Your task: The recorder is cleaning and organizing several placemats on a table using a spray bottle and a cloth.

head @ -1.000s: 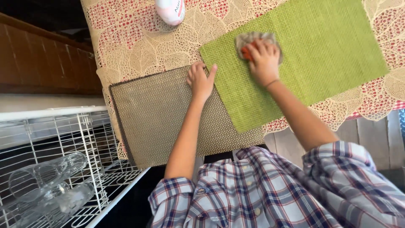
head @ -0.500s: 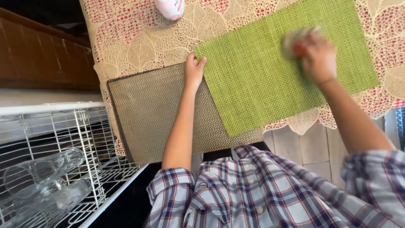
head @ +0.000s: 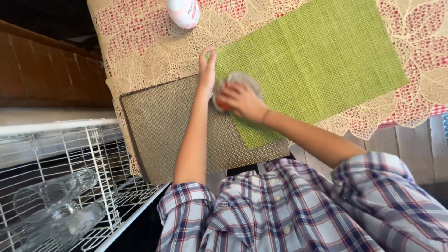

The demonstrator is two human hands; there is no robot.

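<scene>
The left hand [head: 206, 65] lay flat, fingers together, pinning the green mat [head: 308, 60]; the right hand [head: 240, 99] gripped the cloth [head: 240, 80]. Firm, overlapping strokes suited.

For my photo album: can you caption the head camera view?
Right hand presses a cloth on a green mat; left hand rests flat at its edge.

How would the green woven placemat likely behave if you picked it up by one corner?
The green placemat probably bends rather than staying rigid: it is thin and woven. It looks light. It may slide, since the left hand presses its edge while the right hand wipes.
</scene>
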